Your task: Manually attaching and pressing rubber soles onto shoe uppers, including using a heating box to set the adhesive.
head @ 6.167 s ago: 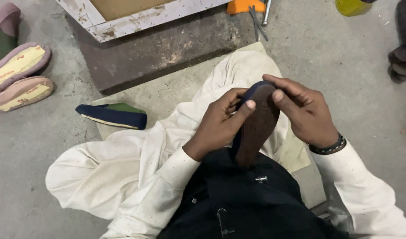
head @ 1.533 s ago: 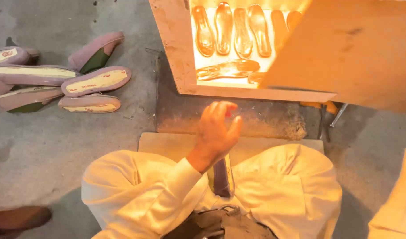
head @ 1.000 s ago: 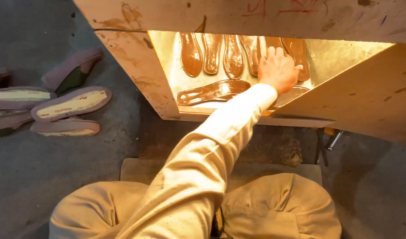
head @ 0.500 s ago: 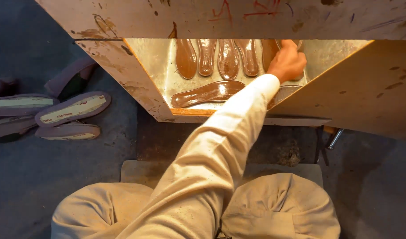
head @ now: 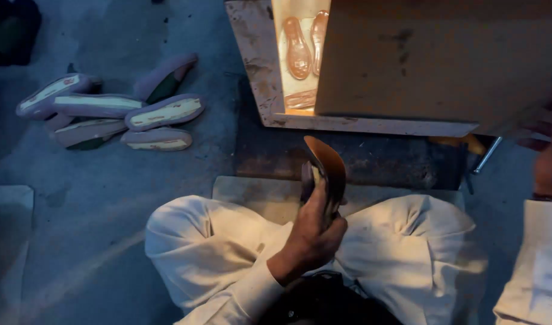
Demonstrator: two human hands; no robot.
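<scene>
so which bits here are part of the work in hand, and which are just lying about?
In hand:
- left hand, grip on a brown shoe sole
- right hand at the box's door
- lit box with soles inside

Lying about:
- pile of shoes on the floor
- metal tool

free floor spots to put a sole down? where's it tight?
Bare concrete floor between the pile of soles and the left knee; more at top, left of the wooden box. Tight: the mat strip below the box, where the left hand holds a brown sole. Right hand at the box's edge.
</scene>
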